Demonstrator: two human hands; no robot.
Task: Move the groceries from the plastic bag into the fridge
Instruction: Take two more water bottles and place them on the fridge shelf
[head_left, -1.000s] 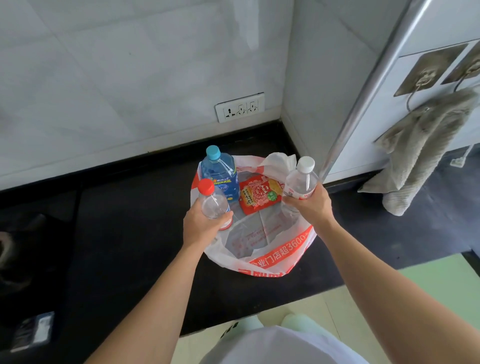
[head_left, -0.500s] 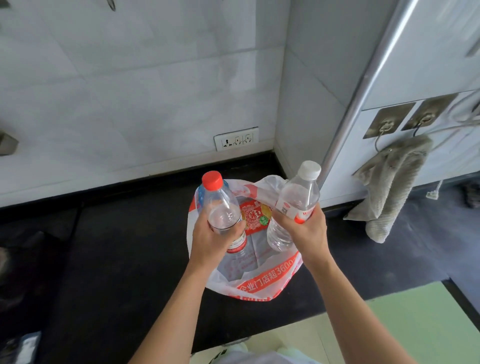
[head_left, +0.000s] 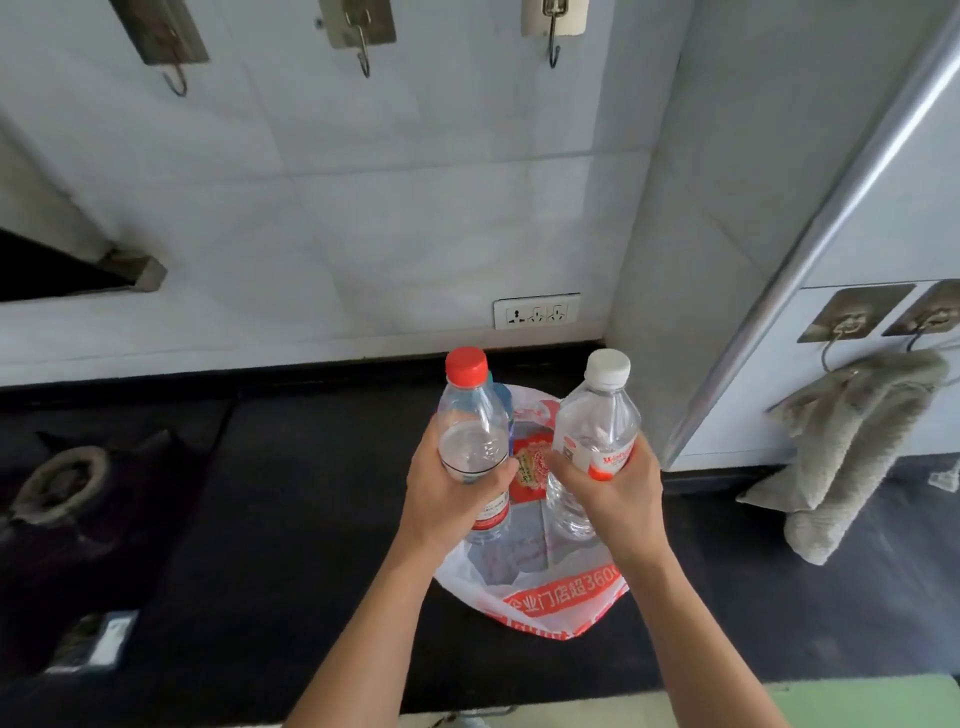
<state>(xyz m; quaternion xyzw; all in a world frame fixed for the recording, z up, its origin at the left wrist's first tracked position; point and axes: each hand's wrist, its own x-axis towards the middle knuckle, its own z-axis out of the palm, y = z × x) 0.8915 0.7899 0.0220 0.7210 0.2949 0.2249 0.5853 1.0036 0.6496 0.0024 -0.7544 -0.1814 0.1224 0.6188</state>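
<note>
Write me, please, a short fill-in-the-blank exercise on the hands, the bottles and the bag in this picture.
1. The left hand grips the left bottle, whose cap is ____.
2. The right hand grips the right bottle, whose cap is ____.
3. Below both bottles, the plastic bag lies on a countertop coloured ____.
4. The towel hangs near the picture's ____ edge.

Missing words: red; white; black; right.

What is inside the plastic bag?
A red packet and a blue bottle, mostly hidden behind the red-capped bottle. The left hand, right hand and white-capped bottle cover other parts.
</note>
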